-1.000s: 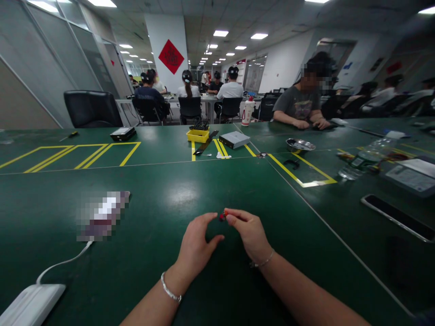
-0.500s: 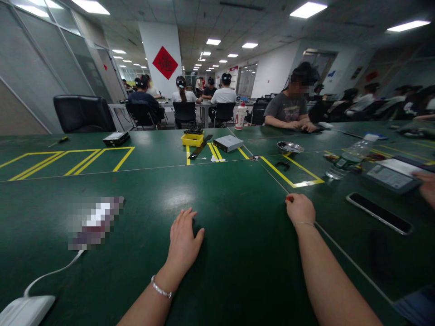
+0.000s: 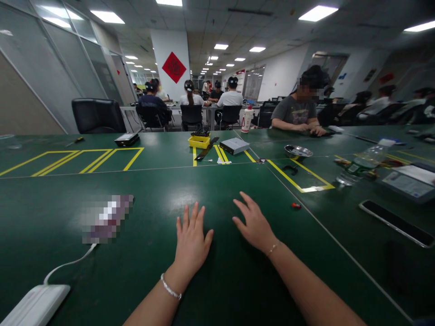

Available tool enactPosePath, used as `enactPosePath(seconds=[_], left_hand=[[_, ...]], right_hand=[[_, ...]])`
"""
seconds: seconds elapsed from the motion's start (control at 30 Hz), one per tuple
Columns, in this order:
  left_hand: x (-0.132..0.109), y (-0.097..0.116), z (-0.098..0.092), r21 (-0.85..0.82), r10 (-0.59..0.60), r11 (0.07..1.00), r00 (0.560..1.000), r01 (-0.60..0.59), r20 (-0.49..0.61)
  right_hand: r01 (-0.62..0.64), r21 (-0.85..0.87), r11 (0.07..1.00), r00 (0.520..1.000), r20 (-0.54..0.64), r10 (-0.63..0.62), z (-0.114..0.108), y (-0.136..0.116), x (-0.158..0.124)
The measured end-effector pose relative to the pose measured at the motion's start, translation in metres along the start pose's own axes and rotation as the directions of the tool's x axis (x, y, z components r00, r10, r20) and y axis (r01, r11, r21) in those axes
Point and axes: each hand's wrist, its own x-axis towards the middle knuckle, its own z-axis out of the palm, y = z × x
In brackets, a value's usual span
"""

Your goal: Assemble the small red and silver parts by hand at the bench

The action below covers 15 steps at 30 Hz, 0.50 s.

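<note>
My left hand [image 3: 193,235] is spread palm down over the green tabletop [image 3: 136,271], holding nothing. To its right, my right hand [image 3: 254,222] is open too, fingers apart and pointing up and left, with nothing in it. I cannot tell whether either palm touches the surface. A small red object [image 3: 296,206] lies by the table seam, right of my right hand; its kind is too small to make out. A blurred-out phone-like slab [image 3: 110,219] rests left of my left hand, with a white cable [image 3: 64,264] running to a white power strip or charger [image 3: 39,303].
Farther back sit a yellow tray [image 3: 199,142] with black cables, a grey metal drive [image 3: 234,146], a black boxed device [image 3: 127,139] and a metal bowl [image 3: 298,151]. Rightward are a plastic bottle [image 3: 362,166] and a phone [image 3: 396,222]. A person [image 3: 297,111] sits across the table.
My right hand has let go of the small red object by the seam and moved left, its fingers spreading. My left hand's fingers have spread wider. The view has shifted slightly.
</note>
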Motion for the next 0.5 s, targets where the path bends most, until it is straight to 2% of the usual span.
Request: enactPosePath(seconds=[0.1, 0.23, 0.27, 0.37, 0.43, 0.5], left_hand=[[-0.003, 0.004, -0.002, 0.070, 0.019, 0.997, 1.000, -0.020, 0.022], [-0.008, 0.000, 0.007, 0.069, 0.064, 0.995, 0.987, -0.075, 0.147], [-0.009, -0.002, 0.010, 0.051, 0.094, 0.993, 0.976, -0.106, 0.196], [-0.010, -0.004, 0.013, 0.027, 0.099, 0.994, 0.968, -0.108, 0.231], [-0.010, -0.005, 0.011, 0.011, 0.092, 0.995, 0.970, -0.097, 0.224], [-0.009, -0.006, 0.010, -0.013, 0.080, 0.997, 0.972, -0.079, 0.221]], right_hand=[[0.148, 0.082, 0.986, 0.963, 0.214, -0.162, 0.018, -0.027, -0.009], [0.164, 0.138, 0.977, 0.901, 0.382, -0.205, 0.030, -0.037, -0.018], [0.161, 0.142, 0.977, 0.895, 0.396, -0.205, 0.031, -0.037, -0.018], [0.188, 0.140, 0.972, 0.890, 0.395, -0.229, 0.026, -0.029, -0.011], [0.170, 0.068, 0.983, 0.923, 0.338, -0.183, 0.017, -0.011, -0.004], [0.048, -0.093, 0.995, 0.977, 0.212, -0.028, 0.005, 0.020, 0.003]])
